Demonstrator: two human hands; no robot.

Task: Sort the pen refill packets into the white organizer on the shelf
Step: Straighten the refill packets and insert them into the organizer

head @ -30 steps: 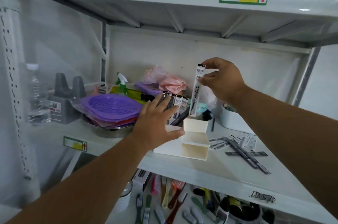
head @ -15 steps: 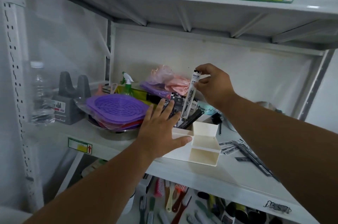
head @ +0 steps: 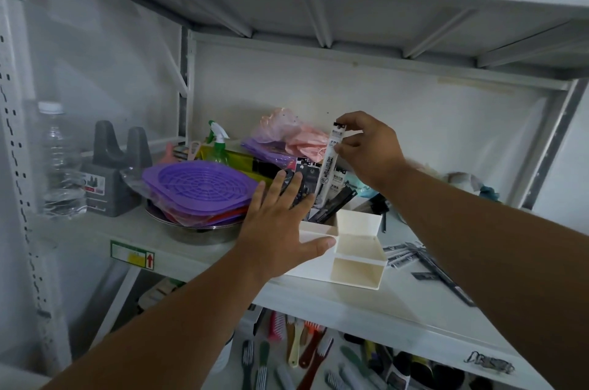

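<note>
Shelf edge reads "D2-5-1-2"; right hand pinches refill packet, left hand fingers spread on organizer.

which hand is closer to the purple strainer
Left. The left hand lies flat just beside the purple strainer's right edge; the right hand is farther right, pinching a refill packet.

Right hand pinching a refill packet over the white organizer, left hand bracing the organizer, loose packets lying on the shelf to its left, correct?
One error: the head view shows the loose black-and-white refill packets lying to the right of the white plastic compartment organizer, not left. The right hand does pinch the upright packet; the left hand braces the organizer.
</note>
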